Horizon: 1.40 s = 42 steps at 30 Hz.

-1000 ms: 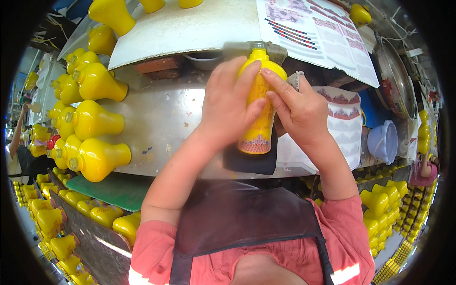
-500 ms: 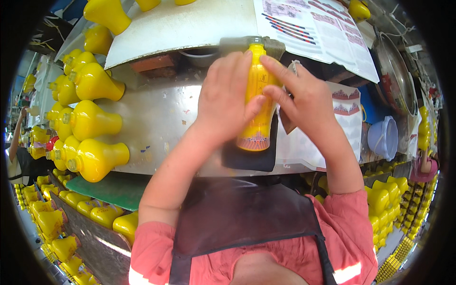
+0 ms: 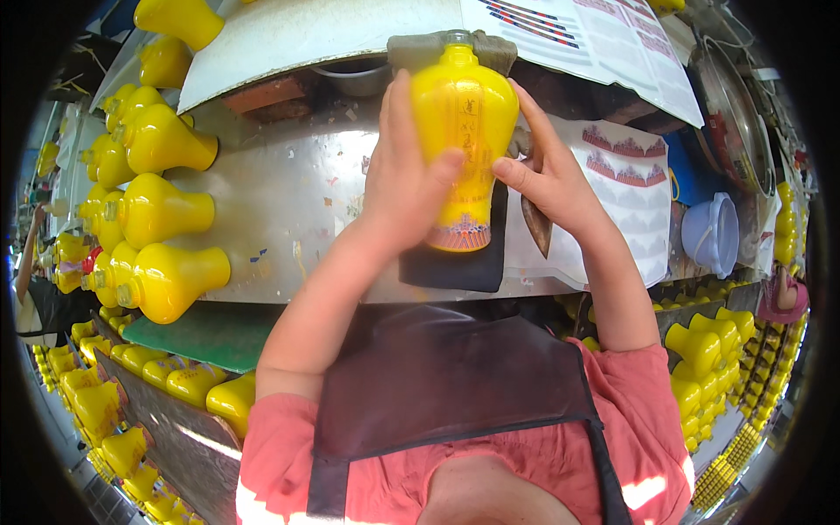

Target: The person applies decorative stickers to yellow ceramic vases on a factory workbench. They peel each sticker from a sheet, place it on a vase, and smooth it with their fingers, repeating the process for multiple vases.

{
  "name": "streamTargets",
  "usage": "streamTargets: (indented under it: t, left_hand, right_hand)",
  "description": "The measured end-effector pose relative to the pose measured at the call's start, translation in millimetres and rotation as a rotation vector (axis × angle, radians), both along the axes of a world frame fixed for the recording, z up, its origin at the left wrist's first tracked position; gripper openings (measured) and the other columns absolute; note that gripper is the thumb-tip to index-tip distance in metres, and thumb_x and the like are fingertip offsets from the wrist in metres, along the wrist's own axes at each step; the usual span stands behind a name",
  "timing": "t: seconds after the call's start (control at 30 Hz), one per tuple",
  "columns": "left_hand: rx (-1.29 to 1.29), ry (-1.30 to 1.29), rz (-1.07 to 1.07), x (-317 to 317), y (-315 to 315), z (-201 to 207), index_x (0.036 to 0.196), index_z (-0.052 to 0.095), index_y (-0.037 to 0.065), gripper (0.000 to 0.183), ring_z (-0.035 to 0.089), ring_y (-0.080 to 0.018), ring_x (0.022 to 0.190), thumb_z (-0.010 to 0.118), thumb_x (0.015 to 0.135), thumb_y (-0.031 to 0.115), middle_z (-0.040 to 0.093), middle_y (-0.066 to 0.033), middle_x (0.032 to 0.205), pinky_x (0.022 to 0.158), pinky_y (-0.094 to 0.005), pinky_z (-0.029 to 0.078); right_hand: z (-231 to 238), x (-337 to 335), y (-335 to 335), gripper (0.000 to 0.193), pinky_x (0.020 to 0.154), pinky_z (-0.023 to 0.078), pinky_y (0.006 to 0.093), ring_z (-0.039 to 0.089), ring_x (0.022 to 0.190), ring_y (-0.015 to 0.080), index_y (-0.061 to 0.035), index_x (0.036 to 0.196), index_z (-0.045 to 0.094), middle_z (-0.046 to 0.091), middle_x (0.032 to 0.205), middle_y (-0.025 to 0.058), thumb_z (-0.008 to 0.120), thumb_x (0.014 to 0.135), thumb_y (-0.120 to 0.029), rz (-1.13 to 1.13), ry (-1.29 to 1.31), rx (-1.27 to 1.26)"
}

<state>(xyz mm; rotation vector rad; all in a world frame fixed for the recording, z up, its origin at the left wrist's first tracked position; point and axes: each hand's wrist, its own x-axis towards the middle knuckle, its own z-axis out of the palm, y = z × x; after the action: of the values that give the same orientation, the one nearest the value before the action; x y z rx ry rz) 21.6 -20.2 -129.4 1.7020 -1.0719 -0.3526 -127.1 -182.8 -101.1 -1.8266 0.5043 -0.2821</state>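
A glossy yellow bottle [image 3: 466, 101] lies in front of me with its neck pointing away. It bears a column of dark characters and a patterned red and blue band at its base. My left hand [image 3: 401, 171] presses along its left side, thumb across the front. My right hand [image 3: 556, 179] grips the right side with thumb and index finger. Below that palm hangs a brown pointed blade-like tool [image 3: 536, 229], apparently tucked under the curled fingers. Under the bottle are a dark cloth pad [image 3: 451, 276] and a folded grey cloth [image 3: 404, 52] near the neck.
Several plain yellow bottles [image 3: 166, 210] lie along the left of the metal table [image 3: 280, 192]. Printed decal sheets [image 3: 626, 219] spread to the right, beside a pale blue bucket [image 3: 710, 232]. A white board [image 3: 306, 35] crosses the back. More bottles fill racks [image 3: 175, 420] below.
The bottle has turned so its character column faces up more squarely, and its wide shoulder shows between my hands. My right hand has shifted slightly lower along its side; the whole view has tilted.
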Motion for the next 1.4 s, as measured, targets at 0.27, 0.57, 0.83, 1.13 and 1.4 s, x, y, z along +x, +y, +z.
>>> streamTargets:
  t: [0.27,0.57,0.83,1.13,1.4]
  left_hand:
    - [-0.054,0.099,-0.01,-3,5,-7,0.165,0.009,0.001,0.087,0.028,-0.0458,0.152,0.056,0.098,0.031,0.021,-0.0291,0.166,0.125,-0.0475,0.024]
    - [-0.068,0.003,0.026,-16,17,-18,0.166,0.01,0.006,0.085,0.028,-0.0453,0.151,0.054,0.098,0.029,0.026,-0.0277,0.162,0.124,-0.0487,0.025]
    - [-0.103,0.042,0.007,-16,17,-17,0.166,0.009,0.006,0.085,0.03,-0.0445,0.151,0.054,0.1,0.033,0.026,-0.0277,0.163,0.124,-0.0472,0.025]
    - [-0.11,0.035,0.036,-21,12,-19,0.166,0.01,0.004,0.084,0.027,-0.0455,0.152,0.056,0.1,0.026,0.025,-0.0287,0.164,0.125,-0.0472,0.023]
    - [-0.161,0.131,0.008,-19,10,-20,0.165,0.009,0.002,0.09,0.029,-0.044,0.152,0.061,0.097,0.03,0.027,-0.0289,0.163,0.124,-0.0468,0.025]
  right_hand:
    - [-12,-7,9,0.1,0.075,0.052,0.0287,0.063,0.076,0.0152,-0.0099,0.166,0.02,0.064,0.126,0.0203,0.076,0.085,-0.032,-0.004,-0.02,0.009]
    - [-17,-5,25,0.102,0.076,0.052,0.0292,0.063,0.076,0.0156,-0.0083,0.165,0.019,0.068,0.117,0.0193,0.075,0.086,-0.036,-0.062,-0.062,-0.056]
    - [-17,-6,20,0.095,0.094,0.052,0.036,0.068,0.106,0.0306,-0.0049,0.164,0.018,0.066,0.127,0.0236,0.071,0.092,-0.036,-0.009,-0.102,-0.15]
    - [-15,-7,27,0.089,0.106,0.048,0.0466,0.058,0.128,0.0498,-0.0063,0.164,0.01,0.058,0.139,0.0328,0.061,0.1,-0.04,0.032,-0.018,-0.235]
    - [-17,-8,22,0.092,0.107,0.047,0.047,0.057,0.129,0.0508,-0.0064,0.164,0.008,0.057,0.14,0.0344,0.063,0.099,-0.041,0.067,-0.027,-0.276]
